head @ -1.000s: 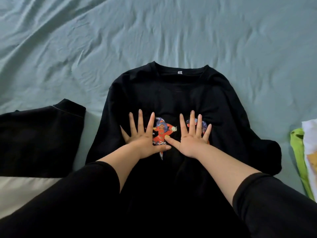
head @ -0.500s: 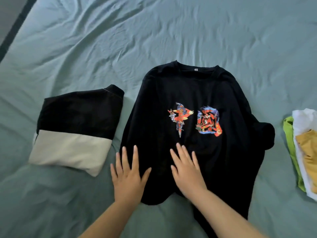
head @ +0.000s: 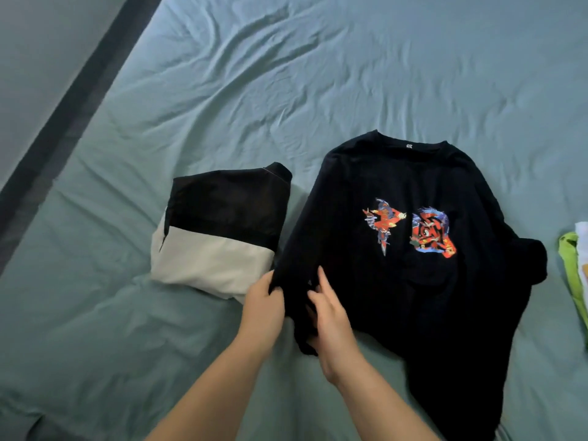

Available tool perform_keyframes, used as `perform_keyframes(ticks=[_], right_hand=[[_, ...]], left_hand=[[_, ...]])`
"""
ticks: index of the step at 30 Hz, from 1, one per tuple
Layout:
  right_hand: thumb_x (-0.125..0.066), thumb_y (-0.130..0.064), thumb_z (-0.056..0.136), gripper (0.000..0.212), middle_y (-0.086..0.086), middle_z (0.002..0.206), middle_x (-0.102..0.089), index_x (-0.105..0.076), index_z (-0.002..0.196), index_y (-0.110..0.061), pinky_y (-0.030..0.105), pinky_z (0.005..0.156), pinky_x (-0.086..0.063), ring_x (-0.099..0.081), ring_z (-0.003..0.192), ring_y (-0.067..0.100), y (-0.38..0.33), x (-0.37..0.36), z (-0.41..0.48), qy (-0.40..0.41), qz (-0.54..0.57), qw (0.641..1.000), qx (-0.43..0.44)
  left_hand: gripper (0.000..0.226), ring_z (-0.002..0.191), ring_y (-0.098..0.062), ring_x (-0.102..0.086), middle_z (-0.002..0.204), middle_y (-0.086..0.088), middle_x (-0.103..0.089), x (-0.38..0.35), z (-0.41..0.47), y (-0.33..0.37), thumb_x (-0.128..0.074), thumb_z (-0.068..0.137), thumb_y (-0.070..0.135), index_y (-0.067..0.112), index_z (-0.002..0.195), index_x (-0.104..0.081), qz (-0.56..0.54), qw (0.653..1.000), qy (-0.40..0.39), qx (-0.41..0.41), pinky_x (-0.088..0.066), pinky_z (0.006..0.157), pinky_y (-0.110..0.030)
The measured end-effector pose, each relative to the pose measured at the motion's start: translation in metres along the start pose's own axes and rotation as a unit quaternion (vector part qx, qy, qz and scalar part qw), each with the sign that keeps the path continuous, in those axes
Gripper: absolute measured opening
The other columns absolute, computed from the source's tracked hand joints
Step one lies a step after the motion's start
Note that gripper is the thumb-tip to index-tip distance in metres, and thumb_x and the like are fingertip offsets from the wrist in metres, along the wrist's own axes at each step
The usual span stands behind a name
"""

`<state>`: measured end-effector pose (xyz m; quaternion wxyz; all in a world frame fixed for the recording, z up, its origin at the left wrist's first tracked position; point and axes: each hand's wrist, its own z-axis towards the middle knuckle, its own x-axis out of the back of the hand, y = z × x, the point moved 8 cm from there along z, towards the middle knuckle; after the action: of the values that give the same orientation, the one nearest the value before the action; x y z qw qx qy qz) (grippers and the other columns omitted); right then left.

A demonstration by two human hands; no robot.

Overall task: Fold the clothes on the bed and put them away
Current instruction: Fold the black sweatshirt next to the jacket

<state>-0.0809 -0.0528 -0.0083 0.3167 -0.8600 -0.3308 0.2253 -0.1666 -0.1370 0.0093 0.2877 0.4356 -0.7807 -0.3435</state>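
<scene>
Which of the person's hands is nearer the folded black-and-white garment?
Left. The left hand grips the black sweatshirt's edge right beside the folded garment's near corner; the right hand holds the sweatshirt farther over, away from it.

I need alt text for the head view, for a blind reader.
A person's left hand and right hand grip the left edge of a black printed sweatshirt spread on a teal bed sheet. A folded black-and-white garment lies left of it; green and white clothes peek in at right.
</scene>
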Motion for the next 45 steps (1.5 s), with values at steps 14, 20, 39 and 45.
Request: perform_keyframes(ticks=[14,20,39,45], right_hand=[[-0.042,-0.021,0.099,0.034,0.012,0.128,-0.062,-0.058,0.128,-0.010,0.037,0.107,-0.041,-0.057,0.119,0.026,-0.097,-0.186,0.025,-0.116,0.314,0.932,-0.141],[-0.047,-0.027,0.100,0.033,-0.002,0.131,-0.059,-0.052,0.130,-0.015,0.038,0.098,-0.045,-0.056,0.119,0.017,-0.032,-0.118,0.034,-0.033,0.038,0.984,-0.173],[-0.068,-0.019,0.083,0.053,0.012,0.130,-0.054,-0.049,0.132,-0.011,0.036,0.096,-0.046,-0.056,0.114,0.030,-0.024,0.357,-0.023,0.305,-0.296,0.898,-0.116],[-0.076,-0.023,0.078,0.055,0.005,0.117,-0.060,-0.047,0.124,-0.016,0.034,0.084,-0.053,-0.062,0.098,0.019,0.005,0.379,-0.003,0.228,-0.165,0.951,-0.126]], left_hand=[[0.052,0.146,-0.024,-0.016,0.161,0.003,-0.017,0.095,0.022,0.148,-0.042,0.098,0.020,0.037,0.147,-0.034,0.416,0.871,0.085,-0.246,-0.015,0.118,-0.044],[0.057,0.149,-0.031,0.000,0.163,-0.008,0.002,0.090,0.053,0.046,-0.034,0.101,0.028,0.032,0.154,-0.013,0.542,0.833,-0.109,-0.031,-0.012,0.120,-0.043],[0.057,0.147,-0.018,-0.018,0.160,0.006,-0.020,-0.230,-0.055,-0.034,-0.044,0.098,0.028,0.033,0.151,-0.025,0.410,0.887,-0.202,-0.056,-0.025,0.117,-0.037],[0.050,0.146,-0.033,0.019,0.160,0.022,-0.003,-0.312,-0.055,-0.070,-0.034,0.101,0.037,0.054,0.145,-0.020,0.428,0.867,-0.253,0.025,-0.004,0.109,-0.070]])
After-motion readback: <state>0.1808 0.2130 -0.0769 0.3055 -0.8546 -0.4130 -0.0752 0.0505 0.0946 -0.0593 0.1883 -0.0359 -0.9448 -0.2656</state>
